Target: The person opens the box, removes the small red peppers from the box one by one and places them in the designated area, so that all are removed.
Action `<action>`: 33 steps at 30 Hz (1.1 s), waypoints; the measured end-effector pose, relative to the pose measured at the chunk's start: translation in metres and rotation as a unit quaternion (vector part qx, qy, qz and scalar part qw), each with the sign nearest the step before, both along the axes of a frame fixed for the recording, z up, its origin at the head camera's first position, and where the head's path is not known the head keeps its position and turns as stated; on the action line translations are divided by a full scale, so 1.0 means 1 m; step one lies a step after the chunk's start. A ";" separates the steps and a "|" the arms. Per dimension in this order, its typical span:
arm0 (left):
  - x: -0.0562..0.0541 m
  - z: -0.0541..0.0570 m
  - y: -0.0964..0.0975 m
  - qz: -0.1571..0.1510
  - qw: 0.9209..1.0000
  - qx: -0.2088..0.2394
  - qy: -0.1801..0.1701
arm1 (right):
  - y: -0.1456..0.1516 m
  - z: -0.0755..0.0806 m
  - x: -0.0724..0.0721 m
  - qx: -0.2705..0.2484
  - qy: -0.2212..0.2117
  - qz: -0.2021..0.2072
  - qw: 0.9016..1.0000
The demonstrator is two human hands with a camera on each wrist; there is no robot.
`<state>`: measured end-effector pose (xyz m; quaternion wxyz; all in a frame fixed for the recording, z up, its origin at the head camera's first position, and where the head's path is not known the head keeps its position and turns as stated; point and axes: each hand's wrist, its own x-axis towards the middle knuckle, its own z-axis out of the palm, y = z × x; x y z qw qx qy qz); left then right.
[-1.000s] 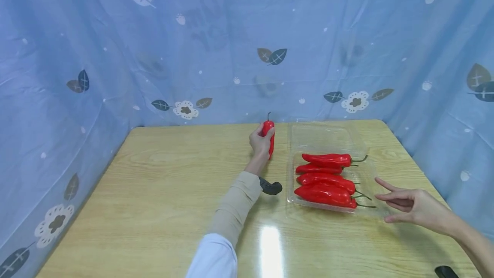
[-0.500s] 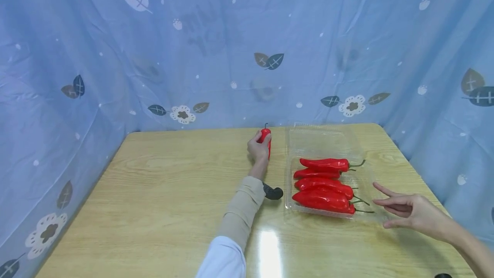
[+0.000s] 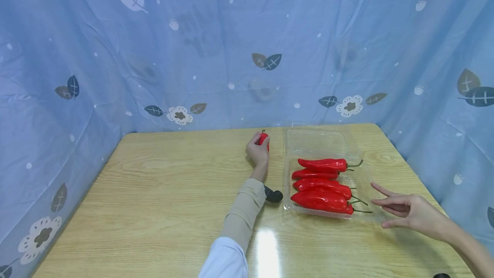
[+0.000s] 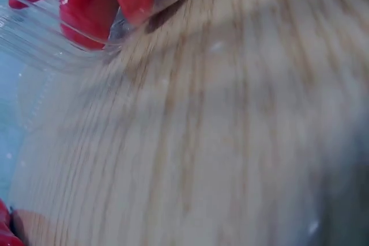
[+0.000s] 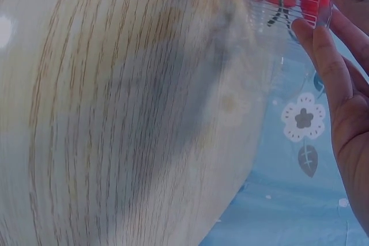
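Observation:
My left hand [image 3: 257, 149] grips a red chili pepper [image 3: 264, 139] by its upper part, near the table's back edge. The pepper's stem points away from me, and the hand hides much of its body. To the right, several red chili peppers [image 3: 322, 185] lie side by side in a clear plastic clamshell box [image 3: 286, 183], stems toward the right. My right hand [image 3: 414, 213] is at the box's right side with fingers extended and thumb apart. Whether its fingertips touch the clear wall, I cannot tell. The right wrist view shows fingers [image 5: 331, 64] close to the box's ridged wall.
The box's lid [image 3: 320, 140] lies folded back toward the curtain. A blue patterned curtain [image 3: 231, 55] surrounds the wooden table [image 3: 166, 192] at the back and sides. A black rounded device [image 3: 274, 195] shows beside the left forearm, and a dark object [image 3: 441, 275] at the lower right.
My left hand has lowered toward the table with the pepper, whose stem now shows shorter. The head view has shifted slightly. My right hand stays beside the box.

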<state>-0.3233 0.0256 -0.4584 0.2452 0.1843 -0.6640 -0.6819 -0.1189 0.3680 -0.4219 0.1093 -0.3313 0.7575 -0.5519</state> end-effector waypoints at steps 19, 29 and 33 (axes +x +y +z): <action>0.008 0.010 -0.021 -0.047 0.998 0.044 -0.004 | -0.001 0.001 0.001 0.019 0.026 -0.004 0.999; 0.040 0.041 -0.041 -0.160 0.985 0.047 0.043 | -0.002 0.003 0.002 0.033 0.016 -0.013 0.999; 0.069 0.064 -0.049 -0.234 0.968 0.031 0.082 | -0.004 0.005 0.002 0.049 0.026 -0.026 0.998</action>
